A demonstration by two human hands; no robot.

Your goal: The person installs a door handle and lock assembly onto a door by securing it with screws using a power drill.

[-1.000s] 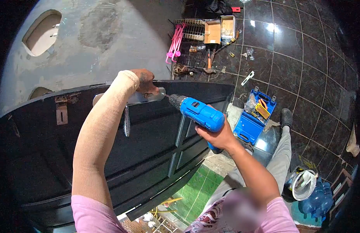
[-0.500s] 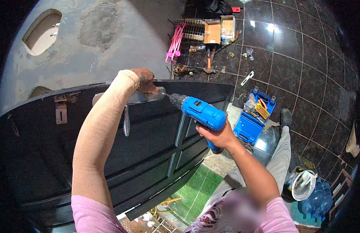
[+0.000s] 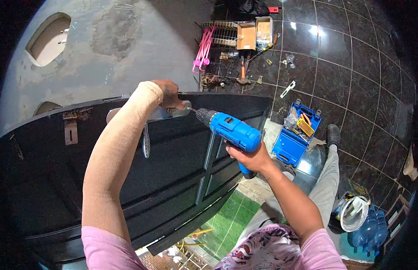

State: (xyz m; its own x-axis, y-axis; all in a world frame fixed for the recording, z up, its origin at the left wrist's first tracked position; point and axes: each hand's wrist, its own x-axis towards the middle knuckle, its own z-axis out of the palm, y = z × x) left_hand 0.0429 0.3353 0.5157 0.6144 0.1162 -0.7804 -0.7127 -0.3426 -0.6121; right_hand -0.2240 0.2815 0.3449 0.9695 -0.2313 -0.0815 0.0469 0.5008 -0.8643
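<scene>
My right hand (image 3: 250,157) is wrapped round the grip of a blue cordless drill (image 3: 233,131). The drill points left, its bit at the right end of a silver handle plate (image 3: 173,111) on the dark door (image 3: 173,139). My left hand (image 3: 170,93) is at that plate, with fingers bent round the door's edge near the bit; what its fingertips hold, if anything, is hidden. Below the plate hangs a silver lever (image 3: 146,140), partly beside my left sleeve. Further left on the door is a rusty metal plate (image 3: 71,128).
An open blue toolbox (image 3: 291,146) lies on the dark tiled floor right of the door. Beyond the door are cardboard boxes (image 3: 246,36), pink hangers (image 3: 203,51) and a hammer (image 3: 243,72). A white bucket (image 3: 354,218) and blue bottles (image 3: 370,229) stand at lower right.
The drill has shifted very slightly left, its bit still at the plate. My left hand has barely moved.
</scene>
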